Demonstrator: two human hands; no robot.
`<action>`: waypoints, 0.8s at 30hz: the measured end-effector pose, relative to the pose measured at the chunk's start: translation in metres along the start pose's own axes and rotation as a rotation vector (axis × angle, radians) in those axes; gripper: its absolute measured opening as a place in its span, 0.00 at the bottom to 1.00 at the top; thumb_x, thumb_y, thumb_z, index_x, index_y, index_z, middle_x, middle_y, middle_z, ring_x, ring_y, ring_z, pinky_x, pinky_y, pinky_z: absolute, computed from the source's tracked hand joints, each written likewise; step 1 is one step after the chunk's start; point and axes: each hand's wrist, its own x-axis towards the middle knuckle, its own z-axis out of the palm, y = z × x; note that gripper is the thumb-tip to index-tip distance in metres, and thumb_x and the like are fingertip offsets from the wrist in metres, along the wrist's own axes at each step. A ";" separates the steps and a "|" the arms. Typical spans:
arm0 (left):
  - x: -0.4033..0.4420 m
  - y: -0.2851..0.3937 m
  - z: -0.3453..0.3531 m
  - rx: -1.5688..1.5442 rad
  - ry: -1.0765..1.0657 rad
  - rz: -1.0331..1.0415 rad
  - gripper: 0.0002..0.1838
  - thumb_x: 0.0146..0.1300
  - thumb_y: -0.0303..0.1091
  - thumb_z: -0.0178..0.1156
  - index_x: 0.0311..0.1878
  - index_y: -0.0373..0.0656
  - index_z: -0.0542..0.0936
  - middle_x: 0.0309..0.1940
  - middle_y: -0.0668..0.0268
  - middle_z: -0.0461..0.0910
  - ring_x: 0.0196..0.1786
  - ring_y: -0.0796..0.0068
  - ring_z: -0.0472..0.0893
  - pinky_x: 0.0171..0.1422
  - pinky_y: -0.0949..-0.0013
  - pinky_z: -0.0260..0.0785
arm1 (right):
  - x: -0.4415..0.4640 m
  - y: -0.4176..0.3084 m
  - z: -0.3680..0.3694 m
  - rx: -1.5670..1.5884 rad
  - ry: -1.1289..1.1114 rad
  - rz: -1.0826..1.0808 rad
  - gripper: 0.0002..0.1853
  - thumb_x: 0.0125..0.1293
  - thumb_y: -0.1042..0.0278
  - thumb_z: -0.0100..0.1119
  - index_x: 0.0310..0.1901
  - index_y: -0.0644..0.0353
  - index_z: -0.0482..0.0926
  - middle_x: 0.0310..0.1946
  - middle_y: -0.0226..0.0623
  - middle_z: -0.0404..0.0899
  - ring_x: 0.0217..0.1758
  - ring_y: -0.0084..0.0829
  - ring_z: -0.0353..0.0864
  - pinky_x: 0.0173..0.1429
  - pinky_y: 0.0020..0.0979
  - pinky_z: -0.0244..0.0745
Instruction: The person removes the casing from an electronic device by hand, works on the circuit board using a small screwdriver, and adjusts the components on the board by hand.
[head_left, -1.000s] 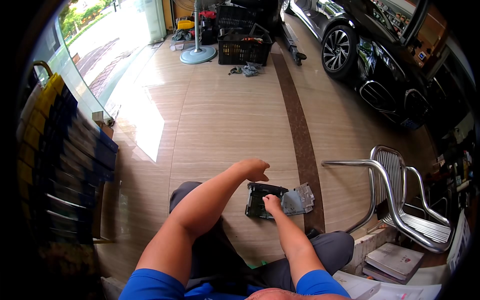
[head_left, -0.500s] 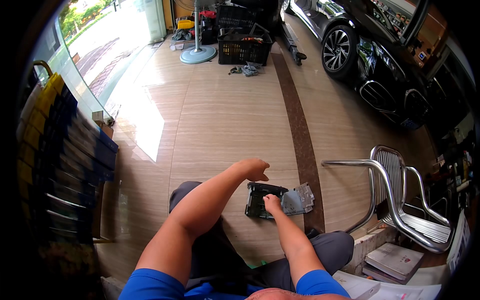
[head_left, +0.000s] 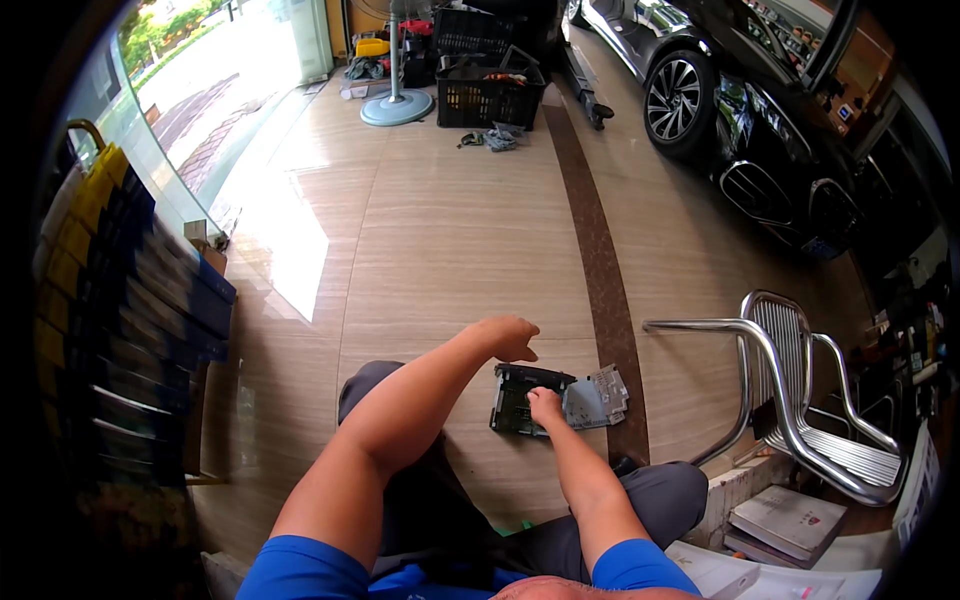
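A dark open case-like housing (head_left: pixel 516 412) lies on the floor before my knees, with a grey panel (head_left: pixel 590 402) spread out at its right side. Over the inside of the housing, my right hand (head_left: pixel 545 406) is closed, its fingertips pinched together. Whatever they grip is too small to make out. My left hand (head_left: pixel 511 338) hovers just above the housing's far edge, apart from it. Its fingers are bent slightly downward with a gap between them, and nothing shows in them.
A metal chair (head_left: pixel 800 390) stands at the right, with books (head_left: pixel 788 522) nearer me. A black car (head_left: pixel 740 120) is at the far right. Black crates (head_left: pixel 490 100) and a fan base (head_left: pixel 397 108) stand at the back. A rack of blue and yellow packages (head_left: pixel 130 270) lines the left.
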 end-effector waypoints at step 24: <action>0.001 -0.001 0.004 -0.003 0.036 0.014 0.31 0.61 0.48 0.63 0.63 0.41 0.73 0.54 0.48 0.80 0.59 0.47 0.77 0.61 0.51 0.71 | 0.002 0.009 0.012 0.094 0.075 0.023 0.14 0.64 0.58 0.62 0.44 0.58 0.86 0.32 0.44 0.86 0.39 0.41 0.86 0.49 0.39 0.79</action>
